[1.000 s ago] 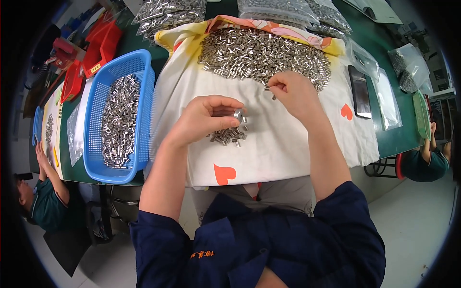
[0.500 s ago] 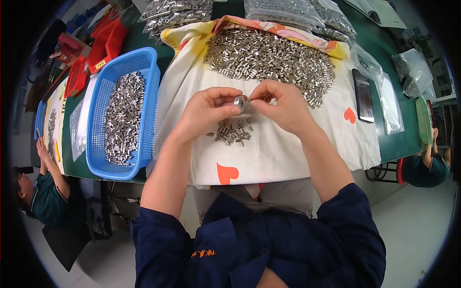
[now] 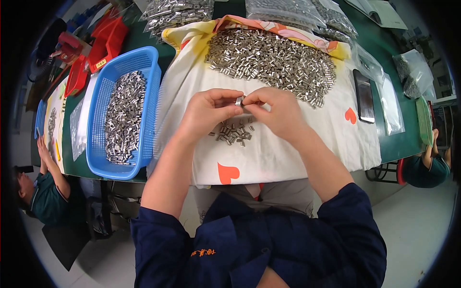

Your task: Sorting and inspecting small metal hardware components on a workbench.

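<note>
My left hand [image 3: 207, 111] pinches a short, round, shiny metal ring [image 3: 238, 101] between thumb and fingers, above the white cloth [image 3: 273, 158]. The fingertips of my right hand [image 3: 276, 111] are closed and meet the ring's right side; whatever they hold is hidden. Just below both hands lies a small loose group of short metal sleeves [image 3: 234, 134], partly covered by my fingers. Beyond the hands spreads a large pile of similar metal sleeves [image 3: 273, 55].
At left stands a blue plastic basket [image 3: 151, 91] holding many metal sleeves. Red bins [image 3: 106, 45] sit behind it. Bags of metal parts [image 3: 285, 12] line the back. A phone [image 3: 363, 96] lies right. Co-workers [image 3: 50, 192] sit at both sides.
The ring has turned so that it shows more edge-on. My right fingertips have moved left, up against the ring. The sleeves on the cloth look the same.
</note>
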Motion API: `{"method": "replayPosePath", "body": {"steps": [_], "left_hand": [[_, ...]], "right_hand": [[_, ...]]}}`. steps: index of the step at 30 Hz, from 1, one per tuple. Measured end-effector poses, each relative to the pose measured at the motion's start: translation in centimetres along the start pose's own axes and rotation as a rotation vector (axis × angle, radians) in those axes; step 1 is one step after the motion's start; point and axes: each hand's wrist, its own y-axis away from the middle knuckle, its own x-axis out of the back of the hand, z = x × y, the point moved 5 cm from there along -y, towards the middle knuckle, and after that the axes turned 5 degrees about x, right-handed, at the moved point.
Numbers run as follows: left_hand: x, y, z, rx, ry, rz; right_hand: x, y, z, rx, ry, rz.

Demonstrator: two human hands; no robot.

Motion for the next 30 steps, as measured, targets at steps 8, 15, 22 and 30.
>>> {"method": "replayPosePath", "body": {"steps": [8, 15, 22, 30], "left_hand": [[-0.5, 0.3, 0.5, -0.026, -0.072, -0.035], [-2.6, 0.7, 1.4, -0.168, -0.701, -0.062], [-1.4, 1.0, 0.9, 0.013, -0.358, -0.118], [-0.1, -0.2, 0.2, 0.004, 0.063, -0.031]], "right_hand": [[1.3, -0.4, 2.0, -0.385, -0.276, -0.142], [3.8, 0.4, 4.5, -0.21, 0.253, -0.297], [3.0, 0.3, 4.4, -0.159, 0.361, -0.305], [0.9, 0.0, 1.5, -0.335, -0.322, -0.105]]}}
